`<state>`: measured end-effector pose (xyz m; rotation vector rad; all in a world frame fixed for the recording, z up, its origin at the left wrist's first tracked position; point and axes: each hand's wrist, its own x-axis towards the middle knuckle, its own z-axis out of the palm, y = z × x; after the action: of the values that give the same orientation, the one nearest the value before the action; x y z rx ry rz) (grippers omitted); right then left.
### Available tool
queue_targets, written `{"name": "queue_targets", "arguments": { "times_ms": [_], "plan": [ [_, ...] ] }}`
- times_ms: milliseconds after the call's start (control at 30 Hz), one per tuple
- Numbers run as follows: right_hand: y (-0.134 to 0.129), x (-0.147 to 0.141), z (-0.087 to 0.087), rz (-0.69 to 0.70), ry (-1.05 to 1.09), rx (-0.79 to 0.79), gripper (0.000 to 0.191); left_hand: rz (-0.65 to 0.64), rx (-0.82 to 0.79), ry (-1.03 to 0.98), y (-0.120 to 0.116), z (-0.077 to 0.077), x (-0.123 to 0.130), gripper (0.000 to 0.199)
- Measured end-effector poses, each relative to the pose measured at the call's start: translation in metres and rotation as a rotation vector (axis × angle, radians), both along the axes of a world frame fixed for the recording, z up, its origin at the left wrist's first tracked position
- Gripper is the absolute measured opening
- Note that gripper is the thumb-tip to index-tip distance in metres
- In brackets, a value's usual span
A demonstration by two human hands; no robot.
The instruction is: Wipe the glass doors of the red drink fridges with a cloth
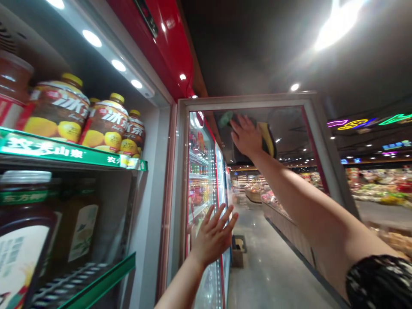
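A framed glass cooler door (310, 141) stands swung open in front of me. High on its glass, my right hand (246, 137) lies flat with spread fingers, pressing what looks like a dark cloth with a yellow edge (266, 139). Part of that cloth is hidden under the palm, and blur softens its outline. Lower down, my left hand (214, 238) is raised, empty and open, near the door's hinge side. Whether its fingertips touch the glass, I cannot tell. A small blurred green patch (225, 119) shows left of my right fingertips.
On the left, the lit cooler holds iced tea bottles (104, 122) above a green shelf strip (48, 148). A large dark bottle (24, 253) stands below. Through the glass appear more coolers, an aisle floor (257, 257), a box (238, 251) and produce displays (380, 189).
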<state>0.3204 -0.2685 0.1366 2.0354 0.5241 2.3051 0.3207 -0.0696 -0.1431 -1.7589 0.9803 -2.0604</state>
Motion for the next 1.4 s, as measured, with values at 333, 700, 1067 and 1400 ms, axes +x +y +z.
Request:
{"name": "queue_targets", "arguments": {
  "times_ms": [333,700,1067,1400],
  "plan": [
    [-0.105,0.006,-0.041,-0.058,-0.127,0.271,0.051,-0.038,-0.044,0.028,-0.005,0.002,0.002,0.060],
    [-0.178,-0.010,0.035,-0.075,0.094,-0.280,0.047,-0.047,0.012,-0.008,-0.084,0.024,-0.020,0.059],
    [-0.251,-0.018,-0.016,-0.007,0.208,-0.286,0.059,0.024,-0.110,0.190,-0.249,0.032,-0.024,0.064],
    [-0.265,-0.024,-0.198,0.173,0.353,-0.542,0.057,0.228,-0.301,0.393,-0.285,-0.026,-0.049,0.075]
  ]
}}
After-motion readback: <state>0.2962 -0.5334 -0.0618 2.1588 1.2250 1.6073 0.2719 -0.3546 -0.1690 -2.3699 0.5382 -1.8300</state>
